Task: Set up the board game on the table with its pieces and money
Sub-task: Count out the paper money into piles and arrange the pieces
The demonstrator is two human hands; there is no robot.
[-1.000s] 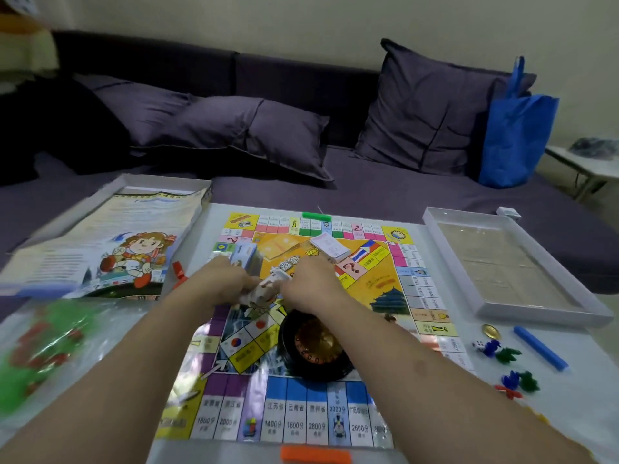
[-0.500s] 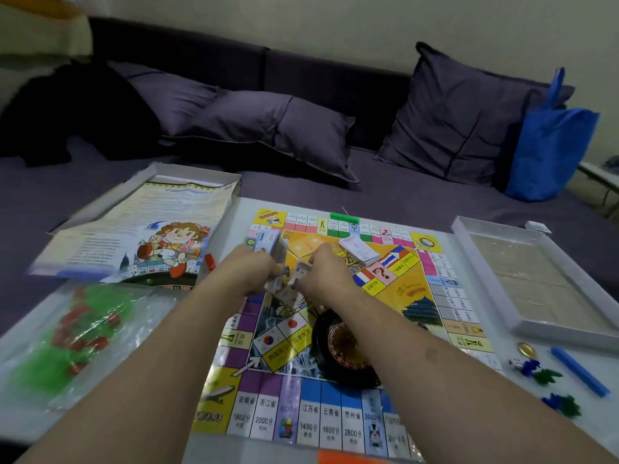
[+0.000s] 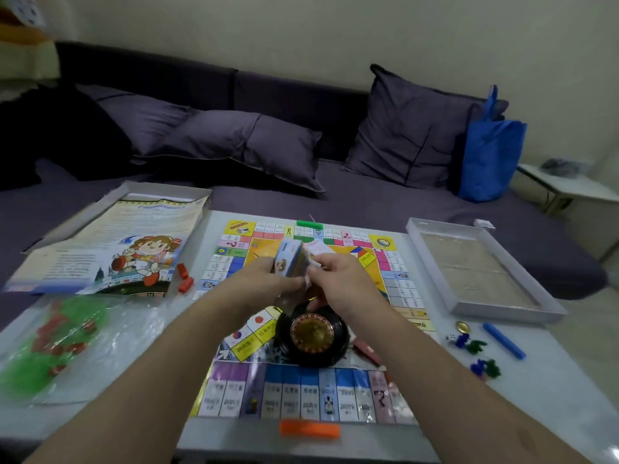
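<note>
The colourful game board lies flat on the white table. Above its middle my left hand grips a small stack of cards or play money, held upright. My right hand pinches the right side of the same stack. A black roulette wheel sits on the board just below my hands. Another small card stack lies on the board behind them, partly hidden.
The box lid with a cartoon picture lies far left, red pieces beside it. A plastic bag of green and red pieces is near left. The open white box tray, a blue bar, tokens and a coin are right. An orange bar lies at the front edge.
Both hands have lifted the stack up from the board and turned it upright. The camera view has shifted slightly.
</note>
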